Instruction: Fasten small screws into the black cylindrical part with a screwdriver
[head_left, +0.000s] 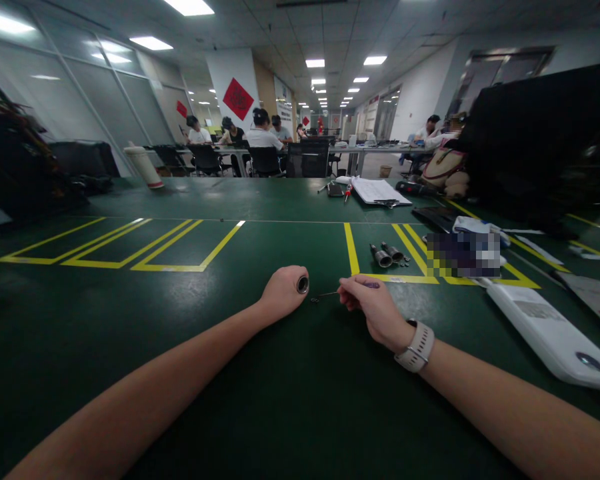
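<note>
Cylinder (303, 285), likely rigid and slippery, suits side grip: left hand (281, 293) encloses it; right hand (375, 312), beside it, pinches slim tool (328, 294).

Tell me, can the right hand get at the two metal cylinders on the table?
Probably yes: the two metal cylinders lie just beyond the right hand, with nothing visible standing between. It holds a thin tool, though, so it may need to put that down first.
</note>
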Action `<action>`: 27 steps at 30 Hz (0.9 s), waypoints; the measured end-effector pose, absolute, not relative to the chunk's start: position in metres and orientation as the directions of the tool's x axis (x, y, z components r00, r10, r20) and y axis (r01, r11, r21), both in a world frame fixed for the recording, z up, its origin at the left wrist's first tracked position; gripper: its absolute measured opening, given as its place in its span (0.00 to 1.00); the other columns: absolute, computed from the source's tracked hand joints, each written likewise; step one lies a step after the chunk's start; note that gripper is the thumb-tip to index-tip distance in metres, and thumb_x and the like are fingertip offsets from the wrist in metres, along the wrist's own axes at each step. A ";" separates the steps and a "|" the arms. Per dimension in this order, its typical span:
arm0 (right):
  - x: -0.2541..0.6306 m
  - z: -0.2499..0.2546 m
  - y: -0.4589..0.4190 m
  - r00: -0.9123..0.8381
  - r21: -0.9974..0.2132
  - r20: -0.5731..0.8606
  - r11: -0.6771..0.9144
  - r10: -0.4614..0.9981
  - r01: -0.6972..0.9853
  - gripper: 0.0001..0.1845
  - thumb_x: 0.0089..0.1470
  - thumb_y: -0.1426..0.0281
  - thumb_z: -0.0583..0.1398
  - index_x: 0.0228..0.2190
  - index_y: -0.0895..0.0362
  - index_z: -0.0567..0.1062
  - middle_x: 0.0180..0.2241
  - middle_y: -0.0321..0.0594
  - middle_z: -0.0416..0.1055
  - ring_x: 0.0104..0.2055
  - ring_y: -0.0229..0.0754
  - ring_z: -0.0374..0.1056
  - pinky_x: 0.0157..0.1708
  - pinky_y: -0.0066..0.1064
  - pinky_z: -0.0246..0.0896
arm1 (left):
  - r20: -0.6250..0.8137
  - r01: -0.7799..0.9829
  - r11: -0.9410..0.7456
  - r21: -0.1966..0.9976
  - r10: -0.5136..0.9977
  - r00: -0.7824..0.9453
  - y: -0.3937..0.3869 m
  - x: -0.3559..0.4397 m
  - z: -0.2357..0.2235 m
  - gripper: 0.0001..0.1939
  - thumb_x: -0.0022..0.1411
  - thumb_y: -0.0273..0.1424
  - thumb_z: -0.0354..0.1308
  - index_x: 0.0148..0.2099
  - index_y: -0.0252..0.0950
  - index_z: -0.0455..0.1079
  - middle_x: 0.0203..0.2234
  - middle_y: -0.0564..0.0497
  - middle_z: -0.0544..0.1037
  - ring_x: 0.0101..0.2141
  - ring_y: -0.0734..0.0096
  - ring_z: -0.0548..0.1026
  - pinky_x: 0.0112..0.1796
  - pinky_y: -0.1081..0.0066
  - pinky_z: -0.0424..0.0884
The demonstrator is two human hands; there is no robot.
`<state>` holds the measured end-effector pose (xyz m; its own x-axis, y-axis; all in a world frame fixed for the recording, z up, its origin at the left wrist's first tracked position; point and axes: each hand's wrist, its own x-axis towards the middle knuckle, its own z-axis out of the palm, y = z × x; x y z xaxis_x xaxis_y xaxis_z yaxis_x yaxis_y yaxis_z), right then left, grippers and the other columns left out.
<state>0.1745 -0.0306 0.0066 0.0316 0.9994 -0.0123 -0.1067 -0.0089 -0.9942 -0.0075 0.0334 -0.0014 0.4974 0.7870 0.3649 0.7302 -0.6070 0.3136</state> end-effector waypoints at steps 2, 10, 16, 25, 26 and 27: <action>0.174 0.007 -0.031 0.028 -0.997 -0.017 -0.014 0.999 -0.073 0.12 0.45 0.63 0.61 0.19 0.58 0.72 0.18 0.33 0.66 0.22 0.34 0.60 0.24 0.29 0.52 | 0.357 0.732 -0.602 0.320 0.792 0.495 0.033 -0.007 -0.001 0.03 0.54 0.26 0.52 0.28 0.34 0.65 0.23 0.53 0.69 0.26 0.72 0.67 0.29 0.72 0.63; 0.172 0.010 -0.034 0.061 -0.993 -0.020 -0.013 0.998 -0.118 0.11 0.46 0.63 0.60 0.19 0.58 0.72 0.19 0.34 0.66 0.23 0.35 0.60 0.25 0.29 0.53 | 0.323 0.756 -0.564 0.333 0.821 0.470 0.032 -0.007 0.000 0.04 0.55 0.27 0.53 0.29 0.34 0.66 0.24 0.53 0.70 0.27 0.72 0.67 0.30 0.71 0.64; 0.172 0.011 -0.035 0.111 -0.983 0.004 0.025 0.994 -0.182 0.12 0.43 0.61 0.63 0.20 0.57 0.71 0.20 0.33 0.65 0.23 0.35 0.58 0.25 0.29 0.53 | 0.329 0.762 -0.550 0.342 0.830 0.451 0.031 -0.006 0.001 0.05 0.55 0.29 0.54 0.28 0.34 0.65 0.23 0.53 0.69 0.26 0.72 0.67 0.28 0.72 0.62; 0.170 -0.005 -0.028 0.051 -0.947 0.209 0.189 0.977 0.260 0.10 0.50 0.65 0.57 0.34 0.54 0.73 0.36 0.39 0.70 0.39 0.43 0.64 0.42 0.37 0.56 | 0.544 0.812 -0.508 0.288 0.785 0.298 0.033 -0.004 0.004 0.16 0.54 0.44 0.56 0.31 0.34 0.66 0.29 0.49 0.69 0.31 0.67 0.68 0.34 0.67 0.63; 0.167 -0.007 -0.027 0.014 -0.931 0.220 0.205 0.975 0.303 0.10 0.50 0.66 0.56 0.36 0.53 0.72 0.37 0.39 0.69 0.40 0.43 0.64 0.43 0.37 0.56 | 0.551 0.822 -0.488 0.293 0.789 0.272 0.032 -0.004 0.003 0.16 0.54 0.44 0.56 0.31 0.34 0.66 0.30 0.49 0.69 0.32 0.66 0.68 0.34 0.67 0.64; 0.164 -0.009 -0.026 -0.023 -0.914 0.222 0.216 0.975 0.343 0.10 0.51 0.67 0.56 0.37 0.53 0.71 0.37 0.40 0.69 0.40 0.43 0.63 0.43 0.38 0.56 | 0.549 0.827 -0.467 0.313 0.800 0.244 0.032 -0.005 0.003 0.16 0.54 0.44 0.55 0.33 0.34 0.66 0.31 0.48 0.69 0.32 0.67 0.68 0.33 0.68 0.64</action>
